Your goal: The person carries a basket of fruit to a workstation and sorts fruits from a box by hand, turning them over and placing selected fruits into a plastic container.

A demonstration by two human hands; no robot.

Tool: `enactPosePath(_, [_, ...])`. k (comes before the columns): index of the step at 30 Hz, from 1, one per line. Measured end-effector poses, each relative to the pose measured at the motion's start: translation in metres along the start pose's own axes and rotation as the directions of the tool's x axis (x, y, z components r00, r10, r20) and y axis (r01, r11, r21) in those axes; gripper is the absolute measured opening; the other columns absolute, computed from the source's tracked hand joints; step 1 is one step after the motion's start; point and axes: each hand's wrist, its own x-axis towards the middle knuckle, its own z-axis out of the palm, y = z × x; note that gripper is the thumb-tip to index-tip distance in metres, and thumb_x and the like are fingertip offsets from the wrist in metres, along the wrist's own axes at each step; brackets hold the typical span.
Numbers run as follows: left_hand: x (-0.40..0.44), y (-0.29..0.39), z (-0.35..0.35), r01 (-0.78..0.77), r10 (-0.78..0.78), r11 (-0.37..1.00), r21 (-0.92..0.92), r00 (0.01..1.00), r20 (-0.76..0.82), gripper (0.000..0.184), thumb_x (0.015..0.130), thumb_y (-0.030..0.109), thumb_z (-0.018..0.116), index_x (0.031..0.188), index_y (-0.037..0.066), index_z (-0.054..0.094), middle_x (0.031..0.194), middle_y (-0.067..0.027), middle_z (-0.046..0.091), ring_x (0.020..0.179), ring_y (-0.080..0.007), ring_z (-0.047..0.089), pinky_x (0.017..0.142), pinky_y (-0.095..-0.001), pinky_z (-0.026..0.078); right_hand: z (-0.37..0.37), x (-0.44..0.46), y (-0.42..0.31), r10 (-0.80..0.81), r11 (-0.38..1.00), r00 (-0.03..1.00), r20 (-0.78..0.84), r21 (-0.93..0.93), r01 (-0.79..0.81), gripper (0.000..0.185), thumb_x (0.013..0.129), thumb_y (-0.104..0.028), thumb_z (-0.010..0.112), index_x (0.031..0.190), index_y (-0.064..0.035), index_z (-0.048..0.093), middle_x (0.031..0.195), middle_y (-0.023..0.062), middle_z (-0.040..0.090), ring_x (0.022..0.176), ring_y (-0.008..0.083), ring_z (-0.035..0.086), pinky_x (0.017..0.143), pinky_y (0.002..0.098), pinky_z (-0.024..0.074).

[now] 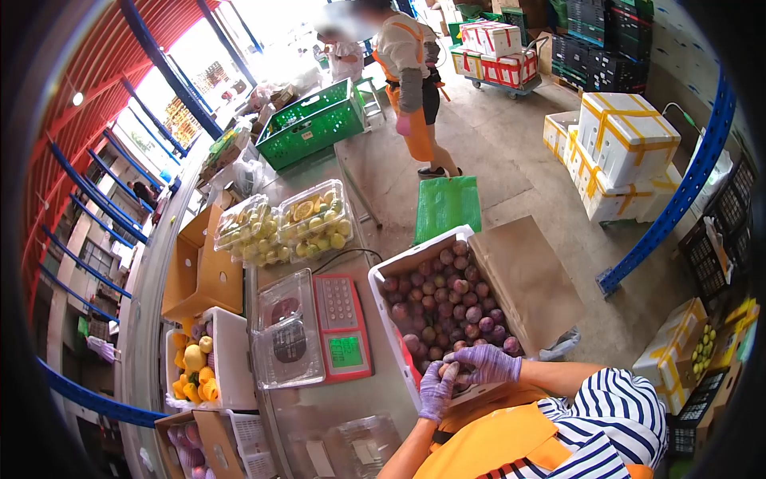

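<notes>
A white box (381, 297) full of dark red and purple plums (451, 299) stands in front of me, its cardboard flap (531, 279) folded out on the right. Over the near edge of the plums, my left hand (436, 391) and my right hand (484, 365), both in purple gloves, come together with curled fingers around a small plum. Left of the box is a red scale (345, 327) with a lit green display. An open clear plastic container (289, 331) rests beside it, apparently on the weighing plate.
Two clear packs of yellow-green fruit (315, 219) lie beyond the scale. A white box of yellow fruit (231, 359) and a cardboard box (203, 271) stand left. Behind is a green crate (311, 124); a person (403, 64) in an orange apron stands past the table. Strapped white boxes (626, 144) are right.
</notes>
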Motion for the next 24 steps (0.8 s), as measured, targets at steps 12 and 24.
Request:
enactPosePath(12, [0.000, 0.004, -0.002, 0.029, -0.022, 0.991, -0.128, 0.998, 0.053, 0.021, 0.094, 0.026, 0.061, 0.097, 0.005, 0.063, 0.085, 0.0024, 0.061, 0.075, -0.0061, 0.054, 0.068, -0.0232, 0.046, -0.001, 0.000, -0.001, 0.018, 0.997, 1.000, 0.012, -0.075, -0.017, 0.047, 0.083, -0.035, 0.071, 0.122, -0.0117, 0.060, 0.091, 0.0122, 0.067, 0.075, 0.0302, 0.065, 0.066, 0.0373, 0.0510])
enactPosePath(24, [-0.001, 0.019, -0.002, 0.135, -0.114, 0.948, -0.287, 0.989, 0.091, 0.025, 0.088, 0.023, 0.070, 0.105, 0.007, 0.061, 0.087, 0.0028, 0.061, 0.075, -0.0050, 0.056, 0.059, -0.0212, 0.047, 0.002, -0.001, 0.002, -0.008, 1.000, 0.998, -0.060, -0.019, 0.007, 0.045, 0.083, -0.030, 0.071, 0.121, -0.0093, 0.060, 0.088, 0.0144, 0.065, 0.078, 0.0326, 0.065, 0.069, 0.0379, 0.0520])
